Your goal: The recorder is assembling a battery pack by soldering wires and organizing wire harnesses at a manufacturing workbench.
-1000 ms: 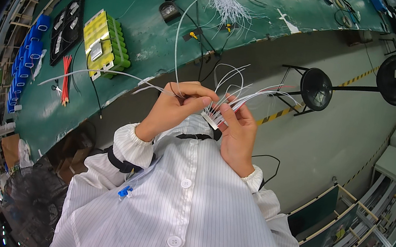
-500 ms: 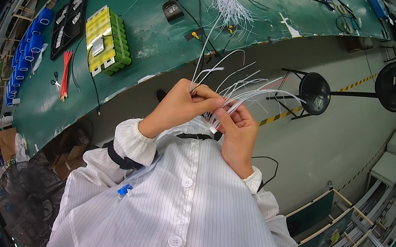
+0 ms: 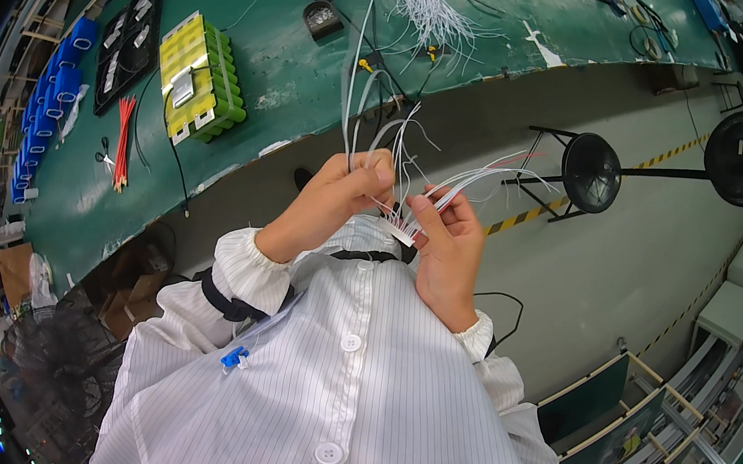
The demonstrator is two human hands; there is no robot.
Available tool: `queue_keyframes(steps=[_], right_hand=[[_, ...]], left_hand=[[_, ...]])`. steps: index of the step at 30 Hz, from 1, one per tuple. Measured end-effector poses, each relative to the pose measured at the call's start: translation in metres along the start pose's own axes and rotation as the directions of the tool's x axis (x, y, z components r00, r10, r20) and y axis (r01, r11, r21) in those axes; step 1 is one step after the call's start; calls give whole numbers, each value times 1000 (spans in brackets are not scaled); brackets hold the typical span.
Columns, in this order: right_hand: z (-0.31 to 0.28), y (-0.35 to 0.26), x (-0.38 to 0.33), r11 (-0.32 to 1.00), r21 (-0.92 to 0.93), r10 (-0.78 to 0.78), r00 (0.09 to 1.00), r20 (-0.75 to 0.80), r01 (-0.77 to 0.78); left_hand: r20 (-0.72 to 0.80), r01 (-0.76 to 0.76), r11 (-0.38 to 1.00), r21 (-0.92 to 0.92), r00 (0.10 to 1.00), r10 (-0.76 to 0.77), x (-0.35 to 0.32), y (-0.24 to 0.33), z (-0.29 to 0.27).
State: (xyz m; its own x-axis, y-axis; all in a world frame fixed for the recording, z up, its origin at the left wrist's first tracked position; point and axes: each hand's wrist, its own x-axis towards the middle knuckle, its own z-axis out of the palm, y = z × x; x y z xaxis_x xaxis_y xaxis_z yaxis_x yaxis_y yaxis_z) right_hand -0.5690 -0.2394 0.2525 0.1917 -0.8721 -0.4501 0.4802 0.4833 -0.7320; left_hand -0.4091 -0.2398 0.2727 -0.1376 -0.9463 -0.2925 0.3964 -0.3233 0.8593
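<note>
In front of my chest, a white multi-pin connector hangs between my hands with many thin wires fanning up from it. My right hand is closed round a bundle of white wires, one of them red, just above the connector. My left hand, its fingers pinched, grips wires that rise past it toward the bench and look smeared. Between the hands some loose white wires stand upright. Exactly which wires lie in the left fingertips is partly hidden.
A green bench spans the far side. On it lie a yellow and green battery pack, a black tray, red wires, scissors and a heap of white wires. Black stools stand at right.
My left hand has moved slightly left, away from the right, with wires in its fingers. The fanned wires have split into separate groups. My right hand stays almost in place.
</note>
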Motion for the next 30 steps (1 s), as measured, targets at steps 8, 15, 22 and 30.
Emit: queue_keyframes(steps=[8, 15, 22, 30], right_hand=[[-3, 3, 5, 995, 97, 40, 996, -77, -32], [-8, 9, 8, 973, 214, 113, 990, -86, -92], [2, 7, 3, 992, 120, 30, 998, -48, -24], [3, 6, -2, 997, 83, 6, 1000, 4, -6]], left_hand=[[-11, -310, 893, -325, 946, 324, -18, -3, -16], [-224, -487, 595, -639, 858, 462, -26, 8, -36], [-75, -265, 955, -133, 963, 257, -12, -10, -13], [-27, -139, 883, 449, 985, 169, -10, -1, -4]])
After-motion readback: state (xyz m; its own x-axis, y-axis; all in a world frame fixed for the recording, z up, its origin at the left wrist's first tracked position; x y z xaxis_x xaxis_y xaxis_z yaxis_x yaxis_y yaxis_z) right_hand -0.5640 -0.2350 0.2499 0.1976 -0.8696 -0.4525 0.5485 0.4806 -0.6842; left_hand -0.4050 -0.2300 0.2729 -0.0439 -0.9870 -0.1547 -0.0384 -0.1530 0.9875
